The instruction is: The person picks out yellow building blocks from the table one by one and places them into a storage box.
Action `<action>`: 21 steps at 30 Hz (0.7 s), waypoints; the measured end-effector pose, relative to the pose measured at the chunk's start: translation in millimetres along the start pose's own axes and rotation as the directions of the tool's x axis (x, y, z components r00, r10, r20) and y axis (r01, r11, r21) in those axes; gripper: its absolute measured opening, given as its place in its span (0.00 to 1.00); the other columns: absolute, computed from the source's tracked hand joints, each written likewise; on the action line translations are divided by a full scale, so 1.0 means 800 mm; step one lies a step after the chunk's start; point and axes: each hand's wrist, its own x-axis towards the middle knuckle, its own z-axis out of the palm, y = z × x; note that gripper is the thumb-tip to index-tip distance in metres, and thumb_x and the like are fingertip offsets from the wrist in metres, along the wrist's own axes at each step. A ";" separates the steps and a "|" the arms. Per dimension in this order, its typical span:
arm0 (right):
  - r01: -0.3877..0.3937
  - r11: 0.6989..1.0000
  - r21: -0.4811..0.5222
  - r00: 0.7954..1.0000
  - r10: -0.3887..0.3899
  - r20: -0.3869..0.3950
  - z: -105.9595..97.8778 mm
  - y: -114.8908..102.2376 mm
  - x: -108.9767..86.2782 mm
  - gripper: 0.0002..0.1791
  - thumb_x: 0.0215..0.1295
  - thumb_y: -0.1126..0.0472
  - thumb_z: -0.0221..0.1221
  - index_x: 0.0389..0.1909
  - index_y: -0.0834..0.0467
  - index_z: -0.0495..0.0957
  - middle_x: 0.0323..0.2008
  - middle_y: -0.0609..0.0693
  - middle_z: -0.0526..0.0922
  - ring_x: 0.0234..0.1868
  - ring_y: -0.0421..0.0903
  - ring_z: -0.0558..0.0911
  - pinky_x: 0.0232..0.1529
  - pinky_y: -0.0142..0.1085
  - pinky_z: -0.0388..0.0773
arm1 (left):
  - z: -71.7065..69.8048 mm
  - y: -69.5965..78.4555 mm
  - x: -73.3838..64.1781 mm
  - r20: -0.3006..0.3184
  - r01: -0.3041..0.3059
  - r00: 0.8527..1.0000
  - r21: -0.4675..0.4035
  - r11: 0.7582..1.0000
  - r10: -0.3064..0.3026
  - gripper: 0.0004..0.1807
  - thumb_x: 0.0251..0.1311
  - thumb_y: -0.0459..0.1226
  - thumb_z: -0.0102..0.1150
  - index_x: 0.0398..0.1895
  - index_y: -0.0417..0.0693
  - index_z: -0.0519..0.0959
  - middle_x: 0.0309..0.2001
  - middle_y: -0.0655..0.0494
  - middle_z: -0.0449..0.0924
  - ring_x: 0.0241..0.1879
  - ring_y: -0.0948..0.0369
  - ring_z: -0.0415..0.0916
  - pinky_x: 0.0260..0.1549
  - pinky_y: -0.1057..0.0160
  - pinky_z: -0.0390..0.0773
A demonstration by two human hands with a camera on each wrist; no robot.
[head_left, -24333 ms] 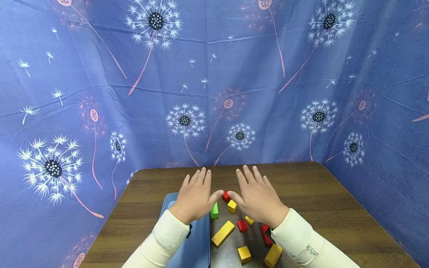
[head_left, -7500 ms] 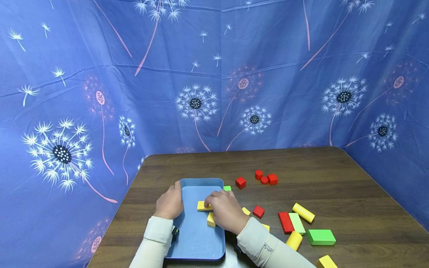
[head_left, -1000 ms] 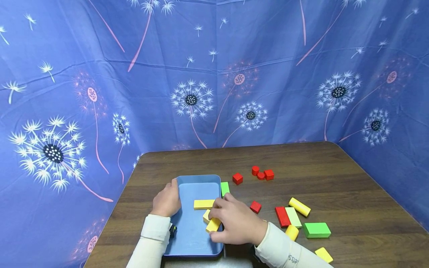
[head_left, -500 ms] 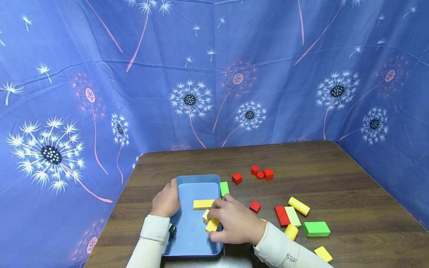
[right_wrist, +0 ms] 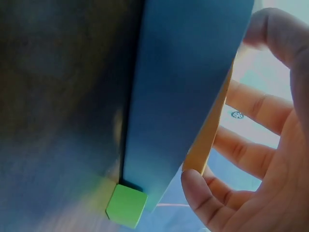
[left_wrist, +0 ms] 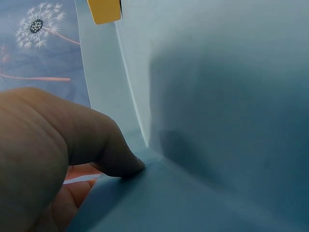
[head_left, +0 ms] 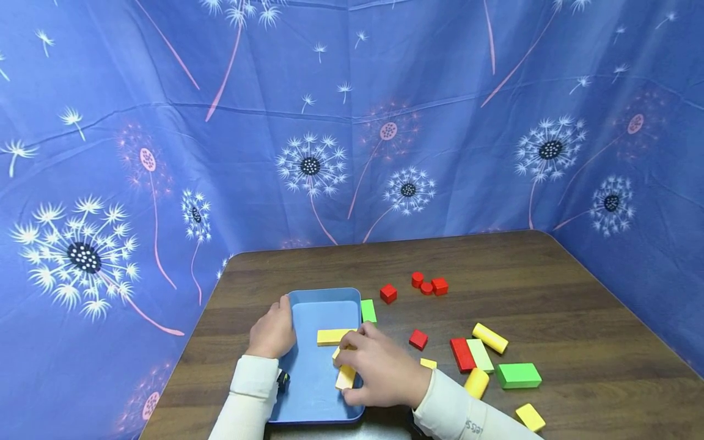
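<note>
On the table stands a blue tray [head_left: 324,308]. My left hand [head_left: 273,331] grips its left side; in the left wrist view the thumb [left_wrist: 106,140] bends over the rim with fingers beneath. Inside the tray's right side, my right hand [head_left: 385,370] holds a yellow block [head_left: 346,377] by its ends. In the right wrist view that block [right_wrist: 207,137] shows edge-on beyond the tray wall [right_wrist: 178,92]. A second yellow block [head_left: 336,354] lies mostly hidden behind the fingers. Farther back in the tray rests a long yellow block [head_left: 332,337].
A green block [head_left: 368,310] stands against the tray's right wall. Several red pieces [head_left: 388,293] lie toward the back. Right of my hand are a red block [head_left: 463,355], a pale green block [head_left: 480,356], yellow cylinders [head_left: 491,338], a green block [head_left: 519,376] and yellow blocks [head_left: 530,417].
Earlier, my right hand was at the long yellow block; now it holds another one nearer me, and a yellow piece beside the tray is gone. In the last half second, the held block has tilted.
</note>
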 end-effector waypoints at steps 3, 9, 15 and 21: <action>0.016 1.000 -0.010 1.000 -0.016 0.013 0.003 -0.001 0.000 0.18 0.53 0.42 0.69 0.46 0.39 0.88 0.49 0.39 0.82 0.50 0.42 0.72 0.48 0.37 0.74 | 0.001 -0.001 0.000 0.000 0.002 1.000 0.002 1.000 -0.002 0.33 0.64 0.32 0.61 0.72 0.34 0.64 0.55 0.34 0.80 0.43 0.39 0.85 0.36 0.39 0.83; 0.034 0.999 -0.028 0.998 -0.032 0.058 0.007 -0.001 0.000 0.17 0.55 0.42 0.70 0.47 0.36 0.87 0.52 0.40 0.81 0.51 0.43 0.71 0.49 0.38 0.75 | 0.000 0.000 -0.002 0.000 0.006 1.000 0.005 1.000 -0.006 0.33 0.64 0.31 0.61 0.72 0.34 0.65 0.55 0.34 0.80 0.43 0.39 0.85 0.36 0.39 0.83; 0.034 0.999 -0.031 0.998 -0.032 0.058 0.008 -0.001 0.000 0.17 0.55 0.42 0.70 0.46 0.36 0.87 0.51 0.40 0.80 0.51 0.43 0.71 0.50 0.39 0.74 | -0.001 0.001 -0.002 -0.009 0.002 1.000 0.008 1.000 -0.002 0.32 0.64 0.31 0.61 0.71 0.34 0.65 0.54 0.34 0.81 0.42 0.40 0.85 0.35 0.39 0.83; 0.005 1.000 -0.006 0.996 -0.004 0.086 0.007 -0.001 0.001 0.16 0.55 0.42 0.70 0.46 0.34 0.87 0.51 0.40 0.80 0.51 0.42 0.70 0.48 0.38 0.74 | -0.001 0.001 -0.001 -0.015 -0.004 1.000 0.007 1.000 0.004 0.31 0.64 0.30 0.59 0.71 0.33 0.65 0.51 0.35 0.81 0.39 0.42 0.85 0.32 0.41 0.83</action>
